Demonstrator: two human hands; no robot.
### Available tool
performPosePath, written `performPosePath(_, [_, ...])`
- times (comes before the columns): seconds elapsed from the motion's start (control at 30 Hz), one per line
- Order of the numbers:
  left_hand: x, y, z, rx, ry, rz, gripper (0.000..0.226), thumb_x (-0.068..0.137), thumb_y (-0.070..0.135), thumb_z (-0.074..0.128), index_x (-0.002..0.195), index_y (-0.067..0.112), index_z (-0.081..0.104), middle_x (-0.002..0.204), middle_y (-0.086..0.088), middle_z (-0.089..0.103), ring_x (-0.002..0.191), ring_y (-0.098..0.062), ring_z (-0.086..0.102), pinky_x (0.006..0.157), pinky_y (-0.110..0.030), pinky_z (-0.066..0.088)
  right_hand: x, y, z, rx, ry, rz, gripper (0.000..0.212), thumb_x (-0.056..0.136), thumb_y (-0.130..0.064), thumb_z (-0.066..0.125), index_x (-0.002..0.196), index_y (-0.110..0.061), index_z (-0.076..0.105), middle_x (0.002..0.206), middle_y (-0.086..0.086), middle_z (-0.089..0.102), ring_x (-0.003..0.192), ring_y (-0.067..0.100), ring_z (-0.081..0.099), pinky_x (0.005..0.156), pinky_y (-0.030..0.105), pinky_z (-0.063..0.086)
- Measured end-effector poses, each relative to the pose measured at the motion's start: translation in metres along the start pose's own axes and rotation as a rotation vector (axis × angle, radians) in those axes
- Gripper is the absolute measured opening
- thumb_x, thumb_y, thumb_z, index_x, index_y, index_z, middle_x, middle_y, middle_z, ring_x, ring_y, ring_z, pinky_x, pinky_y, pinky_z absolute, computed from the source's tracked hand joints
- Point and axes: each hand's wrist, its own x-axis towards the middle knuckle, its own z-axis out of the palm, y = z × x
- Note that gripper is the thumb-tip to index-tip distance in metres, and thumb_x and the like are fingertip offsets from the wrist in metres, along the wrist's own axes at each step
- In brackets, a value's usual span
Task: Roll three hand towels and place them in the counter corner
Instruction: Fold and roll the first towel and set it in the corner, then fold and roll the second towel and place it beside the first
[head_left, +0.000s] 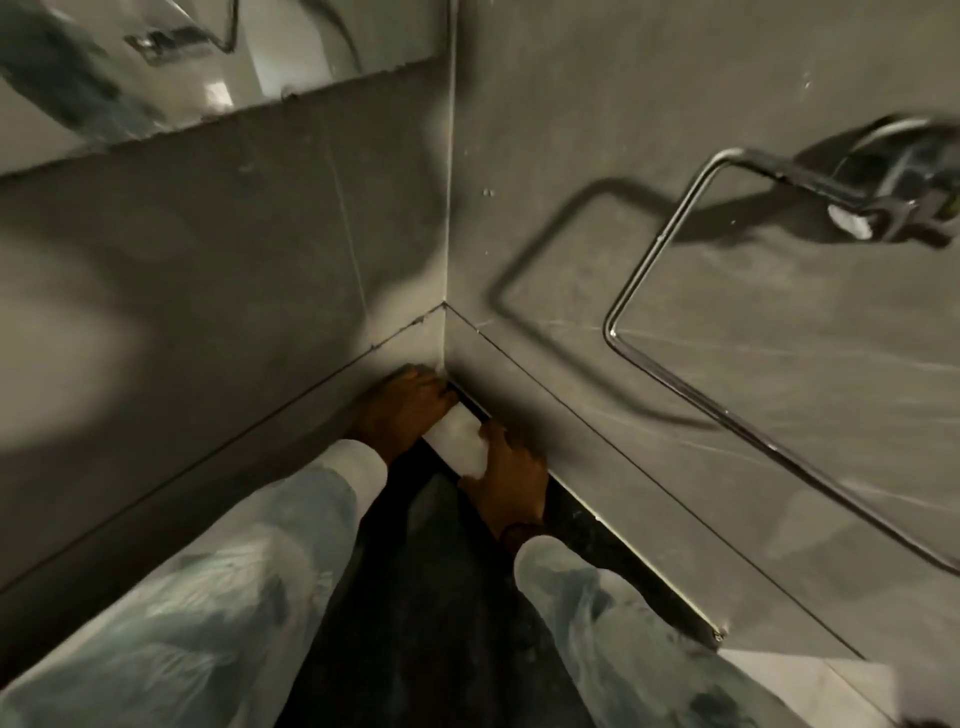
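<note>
Sleeves first: two pale, loose shirt sleeves (218, 597) fill the bottom of the frame, both arms reaching forward over the dark counter (415, 597) into the wall corner (445, 332).

Left hand (402, 408) is palm-down on the far end of a white rolled hand towel (460, 441), fingers curled over it and touching the back wall's low upstand. Right hand (511, 478) cups the near end, thumb and fingers wrapped round it. Both hands are closed on the roll, not spread; a dark band sits on the right wrist.

Towel sits right in the corner, lying along the foot of the right-hand wall, on the counter as far as I can tell. Only the short middle stretch shows between the hands.

Risks, my read:
- Roll springs loose on release. Terry has no memory; if the free edge faces up or outward it unwinds once the grip goes. I can't see where that edge is.
- Drag on withdrawal. Left fingers are wedged between roll and wall, so pulling them out could shift or skew the roll.
- Only one towel visible; any others are either hidden under the hands or not placed. Stacking more against this one could nudge it out of line.

Look: white, bright against the dark counter, compact cylinder, surface blown out so no pile detail. Chrome towel ring (753, 332) on the right wall hangs bare. Mirror (156, 62) up top left.
</note>
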Motion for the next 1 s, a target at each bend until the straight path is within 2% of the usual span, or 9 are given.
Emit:
performPosePath(0.03, [-0.002,0.003,-0.002,-0.026,0.057,0.006,0.043,0.066,0.018,0.085,0.107,0.009,0.074,0.107,-0.013,0.075,0.099,-0.030,0.072,0.091,-0.040,0.059,-0.001,0.000,-0.004,-0.007,-0.035,-0.009,0.085,0.071,-0.046,0.079,0.142,-0.026,0.037,0.141,0.006,0.054,0.131,0.030,0.050,0.115,0.046,0.034])
performPosePath(0.07, [-0.006,0.005,-0.006,-0.056,0.101,0.014,0.039,0.072,0.014,0.079,0.109,0.006,0.073,0.109,-0.016,0.074,0.102,-0.034,0.071,0.093,-0.044,0.057,-0.002,0.000,-0.010,-0.012,-0.076,-0.020,0.093,0.067,-0.048,0.082,0.144,-0.026,0.034,0.142,0.005,0.052,0.132,0.030,0.048,0.115,0.048,0.033])
performPosePath(0.17, [-0.027,0.007,-0.012,-0.014,0.021,-0.110,0.049,0.099,0.017,0.034,0.147,0.007,0.036,0.155,-0.020,0.035,0.144,-0.037,0.031,0.122,-0.045,0.022,-0.012,0.004,-0.030,-0.017,-0.083,-0.035,0.098,0.064,-0.052,0.081,0.144,-0.025,0.032,0.141,0.006,0.051,0.131,0.031,0.050,0.110,0.050,0.040])
performPosePath(0.33, [-0.090,0.020,-0.047,-0.119,0.045,-0.278,0.061,0.096,0.037,0.046,0.151,0.014,0.030,0.160,-0.013,0.026,0.149,-0.033,0.020,0.123,-0.051,0.017,-0.055,0.013,-0.068,-0.154,0.177,-0.166,0.080,0.073,-0.062,0.057,0.143,-0.027,0.038,0.138,0.004,0.054,0.126,0.030,0.052,0.107,0.045,0.037])
performPosePath(0.43, [-0.141,0.039,-0.081,-0.096,0.124,-0.462,0.069,0.094,0.057,0.038,0.152,0.024,0.024,0.163,-0.006,0.018,0.151,-0.032,0.014,0.122,-0.057,0.006,-0.086,-0.002,-0.092,-0.242,0.221,-0.268,0.089,0.076,-0.067,0.044,0.152,-0.027,0.021,0.156,0.009,0.036,0.143,0.034,0.033,0.118,0.060,0.021])
performPosePath(0.53, [-0.204,0.065,-0.111,-0.044,0.175,-0.614,0.074,0.092,0.065,0.029,0.154,0.027,0.013,0.165,-0.006,0.008,0.152,-0.033,0.005,0.120,-0.063,0.002,-0.125,-0.028,-0.114,-0.296,0.248,-0.390,0.091,0.078,-0.074,0.036,0.155,-0.032,0.012,0.164,0.006,0.023,0.152,0.031,0.018,0.119,0.066,0.003])
performPosePath(0.67, [-0.298,0.106,-0.145,-0.020,0.253,-0.754,0.071,0.095,0.064,0.020,0.155,0.029,0.004,0.166,-0.005,0.000,0.153,-0.031,-0.003,0.119,-0.064,0.006,-0.189,-0.067,-0.127,-0.268,0.280,-0.543,0.090,0.080,-0.078,0.033,0.155,-0.035,0.009,0.165,0.004,0.019,0.154,0.028,0.011,0.119,0.067,0.001])
performPosePath(0.87, [-0.473,0.171,-0.163,-0.020,0.173,-1.026,0.070,0.096,0.062,0.015,0.155,0.027,0.002,0.166,-0.007,-0.003,0.152,-0.034,-0.003,0.119,-0.065,0.008,-0.305,-0.144,-0.099,-0.210,0.156,-0.753,0.091,0.082,-0.082,0.026,0.154,-0.039,-0.009,0.168,0.003,-0.002,0.155,0.027,-0.003,0.119,0.066,0.000])
performPosePath(1.0, [-0.599,0.209,-0.152,-0.037,0.056,-1.249,0.069,0.096,0.061,0.015,0.154,0.029,0.000,0.165,-0.005,-0.005,0.152,-0.031,-0.006,0.119,-0.064,0.003,-0.401,-0.201,-0.053,-0.189,0.054,-0.918,0.089,0.083,-0.081,0.023,0.155,-0.037,-0.005,0.168,0.005,0.002,0.155,0.028,-0.001,0.119,0.066,-0.002])
